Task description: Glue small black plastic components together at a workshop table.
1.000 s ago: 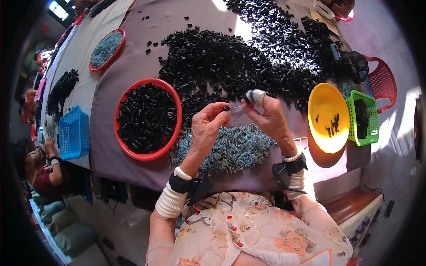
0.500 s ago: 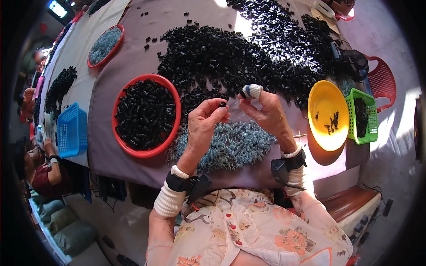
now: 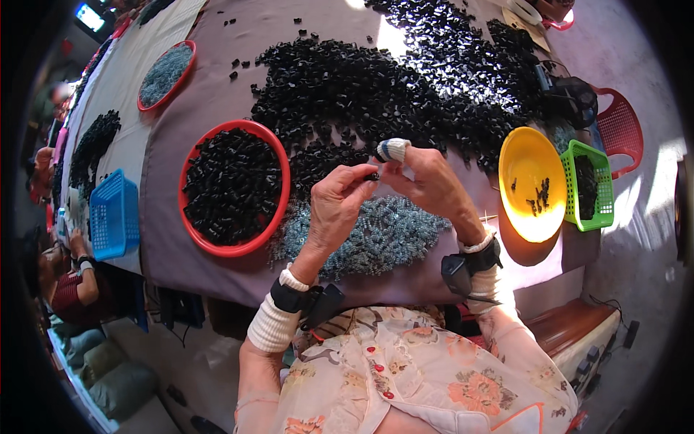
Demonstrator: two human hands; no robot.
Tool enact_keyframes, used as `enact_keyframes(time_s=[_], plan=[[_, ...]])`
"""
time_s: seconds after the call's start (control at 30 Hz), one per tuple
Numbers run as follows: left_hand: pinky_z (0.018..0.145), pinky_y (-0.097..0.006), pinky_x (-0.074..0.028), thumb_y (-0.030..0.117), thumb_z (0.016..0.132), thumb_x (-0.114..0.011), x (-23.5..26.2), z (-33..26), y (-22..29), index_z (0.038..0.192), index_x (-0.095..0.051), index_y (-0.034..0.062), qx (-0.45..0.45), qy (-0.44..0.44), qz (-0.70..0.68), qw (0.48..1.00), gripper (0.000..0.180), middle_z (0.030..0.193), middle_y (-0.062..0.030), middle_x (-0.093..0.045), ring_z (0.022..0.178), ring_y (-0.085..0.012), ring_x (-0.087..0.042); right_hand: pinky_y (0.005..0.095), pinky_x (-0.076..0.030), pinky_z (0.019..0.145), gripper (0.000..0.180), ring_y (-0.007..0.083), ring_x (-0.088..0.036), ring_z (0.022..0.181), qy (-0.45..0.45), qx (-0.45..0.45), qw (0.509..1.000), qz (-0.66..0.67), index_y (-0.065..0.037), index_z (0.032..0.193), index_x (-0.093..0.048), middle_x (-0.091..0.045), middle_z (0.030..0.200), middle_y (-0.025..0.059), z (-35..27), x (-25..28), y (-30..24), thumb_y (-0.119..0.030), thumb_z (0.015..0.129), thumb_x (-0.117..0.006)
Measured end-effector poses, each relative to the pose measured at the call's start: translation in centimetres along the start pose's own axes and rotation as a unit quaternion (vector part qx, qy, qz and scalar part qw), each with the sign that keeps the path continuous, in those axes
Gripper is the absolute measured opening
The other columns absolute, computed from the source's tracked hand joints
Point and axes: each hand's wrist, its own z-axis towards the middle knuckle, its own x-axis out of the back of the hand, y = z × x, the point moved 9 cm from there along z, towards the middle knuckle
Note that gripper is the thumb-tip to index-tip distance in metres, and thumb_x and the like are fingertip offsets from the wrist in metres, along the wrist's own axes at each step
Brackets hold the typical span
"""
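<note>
Left hand pinches a black piece just past the coils — my right hand, apart a moment ago, has come in beside it, so both meet there; what the right grips, I can't tell.

The left hand covers most of a black bit, which is too small to show its shape. It is hard to tell if the right hand pinches anything. The left hand and wrist hide some of the blue-grey coils. The top edge cuts off the big black pile, and the bottom edge cuts off the flowery shirt. Tiny dark pieces in the yellow bowl are too small to make out.
</note>
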Motion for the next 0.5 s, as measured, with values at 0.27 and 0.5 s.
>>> enact_keyframes(time_s=[0.27,0.5], plan=[[0.067,-0.021,-0.049,-0.003,0.081,-0.062,-0.5,0.0,0.6,0.101,-0.065,-0.0013,-0.038,-0.023,0.051,0.998,0.021,0.086,-0.0036,-0.060,0.076,-0.0074,-0.060,0.0377,-0.047,0.055,0.018,0.0325,-0.060,0.063,-0.033,0.030,0.999,0.005,0.000,0.084,-0.049,-0.059,0.069,0.0146,0.4,-0.7,0.6,-0.002,0.074,-0.064],[0.065,-0.022,-0.051,0.001,0.084,-0.060,-0.6,-0.2,0.0,0.104,-0.063,-0.0030,0.035,-0.007,-0.082,0.996,0.021,0.086,-0.0059,-0.065,0.072,-0.0091,-0.061,0.0305,-0.049,0.056,0.020,0.0234,-0.065,0.063,0.008,-0.001,1.000,0.013,0.000,0.095,-0.053,-0.064,0.070,0.0116,0.5,-0.4,1.0,-0.006,0.080,-0.065]])
